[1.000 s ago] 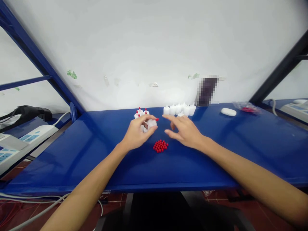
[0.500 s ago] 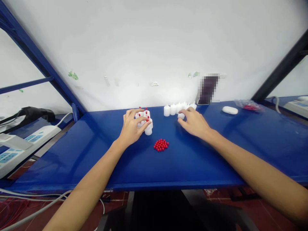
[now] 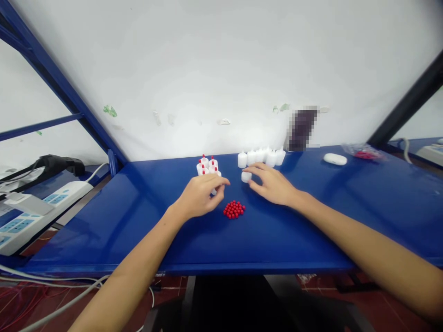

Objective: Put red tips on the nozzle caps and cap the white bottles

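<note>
Moved toward eight o'clock, one white bottle point(image 3: 246, 177) sits pinched at nine o'clock of the right hand point(image 3: 272, 184), two o'clock from the left hand point(image 3: 202, 196), whose fingers stand parted, red caps point(image 3: 234, 210) at its four o'clock.

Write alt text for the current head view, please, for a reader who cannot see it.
A person's right hand holds a small white bottle at a blue table, while the left hand is in front of red-tipped white bottles, beside a cluster of small red pieces. Plain white bottles stand behind the right hand.
</note>
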Tool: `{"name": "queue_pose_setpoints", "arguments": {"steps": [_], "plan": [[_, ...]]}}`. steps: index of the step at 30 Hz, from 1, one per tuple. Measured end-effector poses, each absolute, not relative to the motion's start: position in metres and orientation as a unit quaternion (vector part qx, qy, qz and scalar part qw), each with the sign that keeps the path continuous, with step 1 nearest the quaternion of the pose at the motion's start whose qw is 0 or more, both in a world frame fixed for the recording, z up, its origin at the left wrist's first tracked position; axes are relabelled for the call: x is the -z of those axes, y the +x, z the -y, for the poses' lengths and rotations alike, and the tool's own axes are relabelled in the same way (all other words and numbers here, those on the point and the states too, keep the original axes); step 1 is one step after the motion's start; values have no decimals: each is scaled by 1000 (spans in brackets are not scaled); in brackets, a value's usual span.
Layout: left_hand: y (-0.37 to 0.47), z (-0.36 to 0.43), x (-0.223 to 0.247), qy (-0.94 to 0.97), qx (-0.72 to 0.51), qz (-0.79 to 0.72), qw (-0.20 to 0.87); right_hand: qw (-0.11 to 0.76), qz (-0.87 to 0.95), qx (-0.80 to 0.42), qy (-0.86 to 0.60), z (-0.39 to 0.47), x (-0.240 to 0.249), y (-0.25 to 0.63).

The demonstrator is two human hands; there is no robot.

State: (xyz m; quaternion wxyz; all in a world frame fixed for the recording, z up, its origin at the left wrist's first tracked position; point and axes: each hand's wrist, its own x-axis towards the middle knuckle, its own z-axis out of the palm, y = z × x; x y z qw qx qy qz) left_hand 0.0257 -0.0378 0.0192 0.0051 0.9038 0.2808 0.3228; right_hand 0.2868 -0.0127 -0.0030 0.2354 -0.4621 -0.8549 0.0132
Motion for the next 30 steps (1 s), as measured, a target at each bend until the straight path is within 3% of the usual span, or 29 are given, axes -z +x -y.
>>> {"name": "queue_pose_setpoints", "arguments": {"steps": [3, 6, 12, 25, 30], "plan": [[37, 46, -20, 938, -210, -260, 95, 193, 868, -13, -457, 18, 5, 283], [41, 47, -17, 942, -166, -269, 112, 182, 869, -19, -459, 17, 7, 282], [36, 40, -12, 941, -129, -292, 115, 289, 845, -47, -447, 15, 6, 280], [33, 28, -2, 931, -194, -294, 99, 357, 822, -65, -439, 21, -7, 281], [43, 36, -5, 868, -307, -343, 185, 438, 796, -111, -401, 32, -22, 282]]}}
